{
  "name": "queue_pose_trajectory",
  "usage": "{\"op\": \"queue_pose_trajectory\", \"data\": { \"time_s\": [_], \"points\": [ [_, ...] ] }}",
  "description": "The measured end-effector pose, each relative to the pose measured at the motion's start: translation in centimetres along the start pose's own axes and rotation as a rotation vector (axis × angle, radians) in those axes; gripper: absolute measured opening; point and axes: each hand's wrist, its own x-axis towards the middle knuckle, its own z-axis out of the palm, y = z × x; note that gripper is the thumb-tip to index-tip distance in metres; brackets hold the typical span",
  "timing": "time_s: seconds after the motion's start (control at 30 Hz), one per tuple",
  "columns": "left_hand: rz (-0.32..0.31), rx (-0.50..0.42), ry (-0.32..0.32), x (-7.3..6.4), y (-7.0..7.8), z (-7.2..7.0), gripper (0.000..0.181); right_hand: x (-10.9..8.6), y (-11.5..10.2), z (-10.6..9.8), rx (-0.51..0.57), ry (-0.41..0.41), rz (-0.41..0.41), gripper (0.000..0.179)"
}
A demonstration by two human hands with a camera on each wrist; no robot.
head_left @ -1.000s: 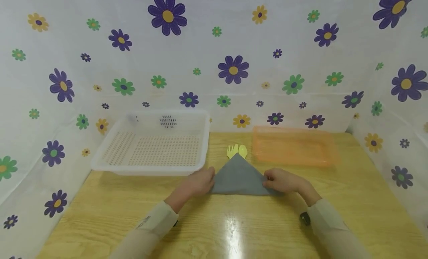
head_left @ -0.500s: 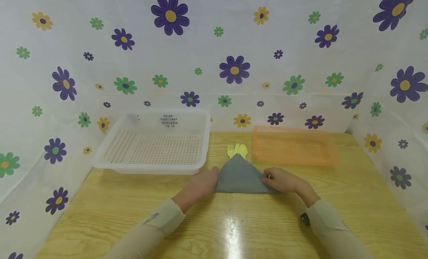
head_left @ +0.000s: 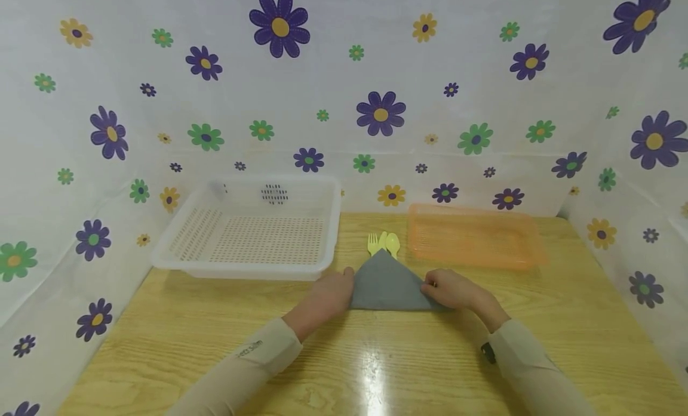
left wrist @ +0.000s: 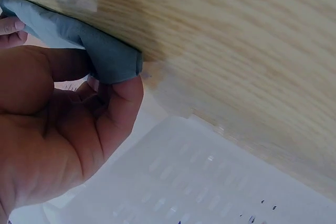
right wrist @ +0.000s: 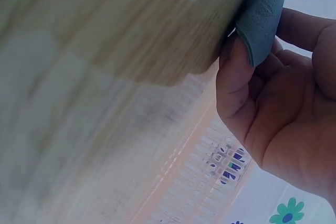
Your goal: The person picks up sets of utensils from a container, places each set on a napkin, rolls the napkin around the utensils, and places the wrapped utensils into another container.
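Note:
A grey cloth napkin (head_left: 391,284), folded to a triangle, lies on the table with its peak pointing away. From under that peak stick out the tops of a yellow fork (head_left: 373,243), a yellow knife (head_left: 383,240) and a yellow spoon (head_left: 393,243); their lower parts are hidden. My left hand (head_left: 330,293) pinches the napkin's left corner between thumb and fingers, as the left wrist view shows. At the opposite corner, my right hand (head_left: 454,289) pinches the cloth, its edge visible between thumb and fingers in the right wrist view.
A white perforated basket (head_left: 252,271) stands at the back left, close beyond my left hand. Behind my right hand sits a shallow orange basket (head_left: 473,262). A flowered white sheet (head_left: 322,76) encloses the wooden table (head_left: 430,362) at the back and sides.
My left hand has moved to the right, and the napkin's left corner is drawn in or folded under, so the triangle looks narrower. My right hand stays almost where it was.

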Motion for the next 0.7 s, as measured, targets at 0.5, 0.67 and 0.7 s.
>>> {"op": "queue_pose_trajectory", "data": {
  "time_s": [0.5,0.67,0.7],
  "points": [
    [-0.015,0.294,0.052,-0.6,1.5,0.6,0.026,-0.3,-1.2,1.5,-0.308,0.117,0.107,0.022],
    [-0.021,0.376,0.009,-0.6,1.9,1.0,0.029,-0.5,-2.0,2.3,-0.468,0.226,0.088,0.017],
    [-0.019,0.385,0.008,-0.6,2.0,1.1,0.027,-0.5,-2.2,2.5,-0.495,0.245,0.07,0.014]
  ]
}}
